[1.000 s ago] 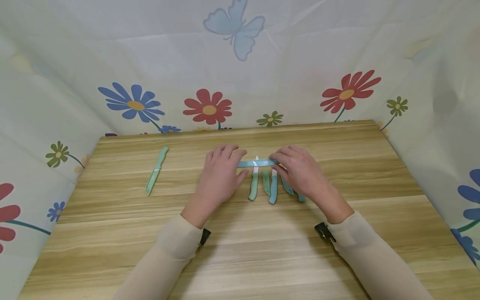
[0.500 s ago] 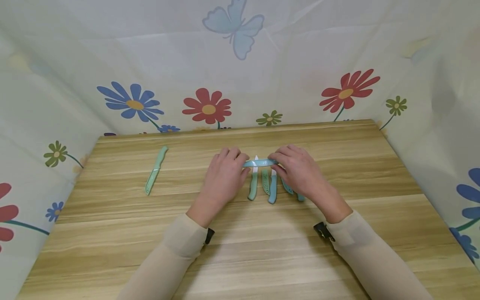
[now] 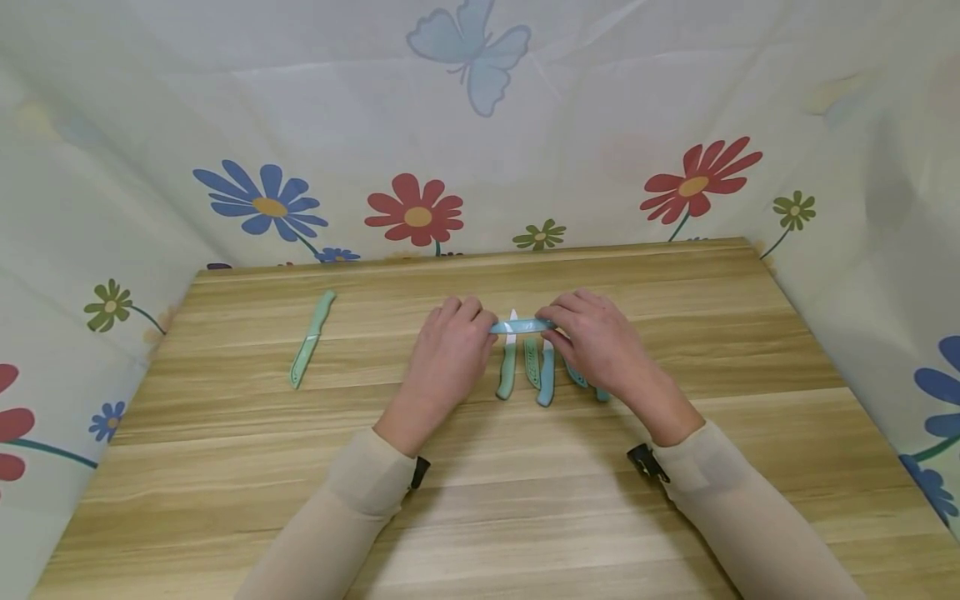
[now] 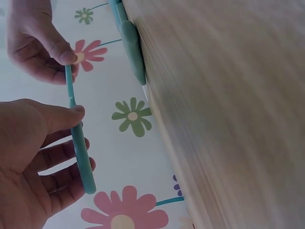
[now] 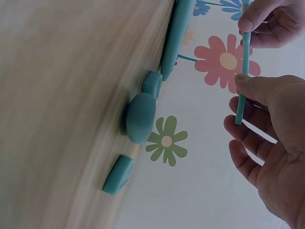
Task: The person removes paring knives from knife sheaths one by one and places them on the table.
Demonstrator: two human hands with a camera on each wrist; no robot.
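A blue paring knife [image 3: 517, 327] in its sheath is held level above the table between both hands. My left hand [image 3: 452, 346] grips the handle [image 4: 83, 157], thumb on one side and fingers on the other. The far end of the sheath [image 5: 242, 105] is pinched by my right hand [image 3: 600, 342]. A small pale gap shows where handle and sheath meet. Below lie a green knife [image 3: 507, 371] with its blade bare, a green sheath [image 3: 532, 364] and a blue knife [image 3: 547, 382]. A blue sheath [image 3: 576, 374] is partly hidden by the right hand.
Another green knife [image 3: 312, 340], sheathed, lies slantwise on the left of the wooden table [image 3: 225, 467]. A blue handle end [image 3: 602, 395] shows beneath the right wrist. A flower-printed curtain [image 3: 585, 150] rises behind the table and along its sides.
My left hand has moved right along the blue knife, and its spread fingers have closed round the handle. The right hand and the knives on the table have stayed in place.
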